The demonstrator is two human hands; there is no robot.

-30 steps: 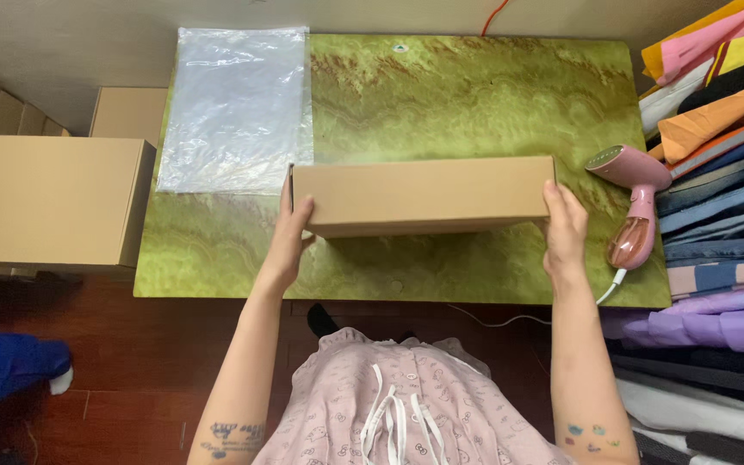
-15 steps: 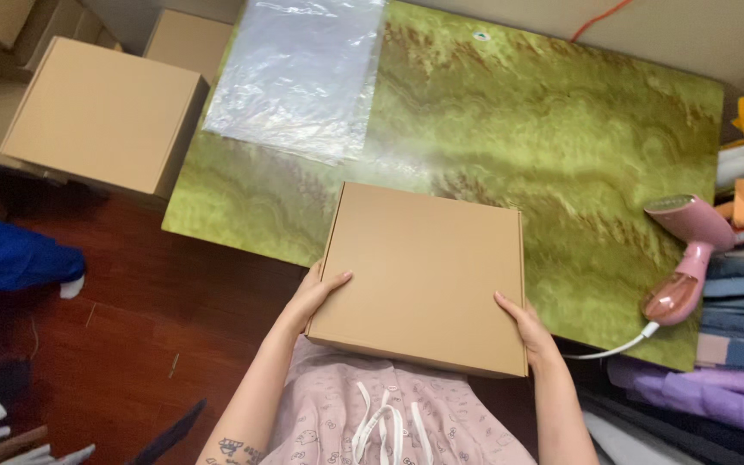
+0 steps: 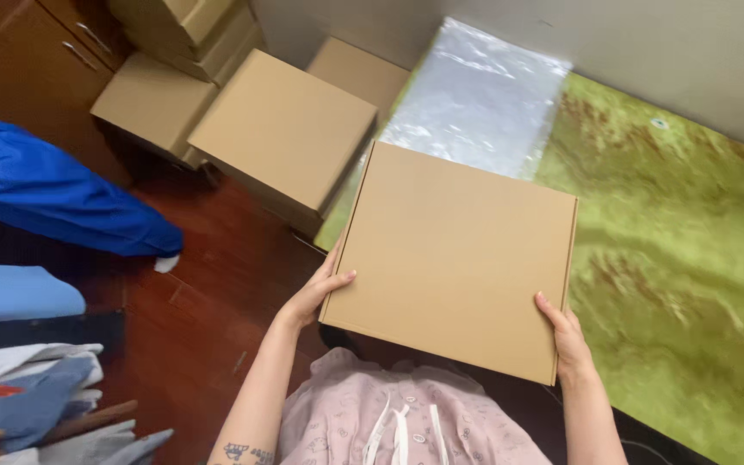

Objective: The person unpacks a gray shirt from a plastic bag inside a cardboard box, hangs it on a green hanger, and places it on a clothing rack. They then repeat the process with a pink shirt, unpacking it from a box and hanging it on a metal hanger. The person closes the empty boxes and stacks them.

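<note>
Gripping opposite edges, the flat cardboard box (image 3: 456, 258) is held by the left hand (image 3: 316, 293) and the right hand (image 3: 567, 337). Fingers are curled on smooth brown card. Open green table (image 3: 691, 258) is seen rightward.

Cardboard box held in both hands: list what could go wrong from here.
1. The flat cardboard box is held only at its near edge by the left hand and right hand; it could tip or slip.
2. It blocks the view of the clear plastic bags and might snag them.

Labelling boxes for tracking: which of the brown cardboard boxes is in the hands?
The flat cardboard box in the middle, held at its near corners by left hand and right hand; the other boxes sit stacked to the left, untouched.
</note>
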